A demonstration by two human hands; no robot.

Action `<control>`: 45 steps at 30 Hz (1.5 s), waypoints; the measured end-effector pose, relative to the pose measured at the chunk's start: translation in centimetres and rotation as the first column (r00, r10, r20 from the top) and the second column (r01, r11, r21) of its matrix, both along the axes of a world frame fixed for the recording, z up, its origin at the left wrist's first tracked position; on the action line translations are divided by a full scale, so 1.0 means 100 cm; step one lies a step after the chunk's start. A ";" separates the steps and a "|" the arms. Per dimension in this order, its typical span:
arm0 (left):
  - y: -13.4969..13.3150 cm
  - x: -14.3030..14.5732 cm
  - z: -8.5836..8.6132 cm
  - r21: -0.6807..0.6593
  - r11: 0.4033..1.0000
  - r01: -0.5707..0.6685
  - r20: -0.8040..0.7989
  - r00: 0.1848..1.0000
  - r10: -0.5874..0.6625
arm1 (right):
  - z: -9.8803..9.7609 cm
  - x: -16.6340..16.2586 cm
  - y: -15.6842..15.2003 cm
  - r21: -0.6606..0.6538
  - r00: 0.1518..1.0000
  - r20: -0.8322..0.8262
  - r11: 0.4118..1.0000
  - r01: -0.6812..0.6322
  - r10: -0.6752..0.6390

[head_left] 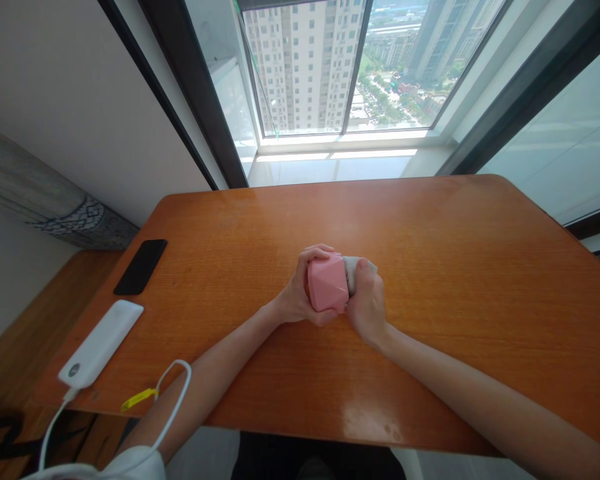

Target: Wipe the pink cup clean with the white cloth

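Above the middle of the table, my left hand [303, 290] is closed round a pink faceted object [327, 283] that looks like a small pot or holder. Its fingers curl over the far side and its thumb lies along the near side. My right hand [369, 300] grips a whitish-grey piece [351, 270], perhaps a cloth, against the right end of the pink object. The right thumb presses on top of this piece. Whether the piece goes inside the pink object or only touches its end, I cannot tell.
The wooden table [455, 267] spans the view below a window [350, 73]. At left lie a black phone [141, 267] and a white power bank [101, 343]. A white cable [180, 393] with a yellow tie [139, 399] loops over my left forearm.
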State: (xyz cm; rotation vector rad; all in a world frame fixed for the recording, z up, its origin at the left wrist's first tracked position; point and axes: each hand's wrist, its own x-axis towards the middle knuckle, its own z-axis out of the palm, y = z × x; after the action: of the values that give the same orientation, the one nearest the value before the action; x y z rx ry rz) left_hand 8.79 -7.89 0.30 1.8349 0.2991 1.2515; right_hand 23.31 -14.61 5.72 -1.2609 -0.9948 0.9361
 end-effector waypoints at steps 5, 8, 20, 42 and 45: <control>0.001 -0.005 -0.001 -0.119 0.992 0.046 -0.028 0.998 -0.050 | 0.000 0.002 0.003 -0.031 1.000 0.001 0.999 -0.017 0.017; 0.003 -0.010 0.001 -0.336 0.932 0.136 -0.030 0.987 -0.155 | -0.003 0.002 0.005 -0.013 0.999 0.034 1.000 -0.024 0.024; 0.005 -0.014 0.004 -0.604 0.722 0.337 0.144 0.938 -0.317 | -0.018 0.014 0.004 0.245 0.890 0.412 0.917 -0.314 0.195; -0.001 -0.008 0.007 -0.399 0.909 0.121 0.005 0.991 -0.130 | 0.023 -0.008 0.007 -0.417 0.918 -0.366 0.909 -0.014 -0.154; -0.002 -0.006 0.007 -0.108 0.994 -0.028 -0.055 0.998 0.022 | 0.026 -0.008 0.009 -0.445 0.882 -0.421 0.895 0.000 -0.209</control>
State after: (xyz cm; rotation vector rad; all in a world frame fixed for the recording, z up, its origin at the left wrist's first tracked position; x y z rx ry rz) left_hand 8.19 -8.13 1.00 1.7785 0.4137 1.1809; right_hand 22.55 -13.69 8.36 -1.3495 -0.3388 1.3424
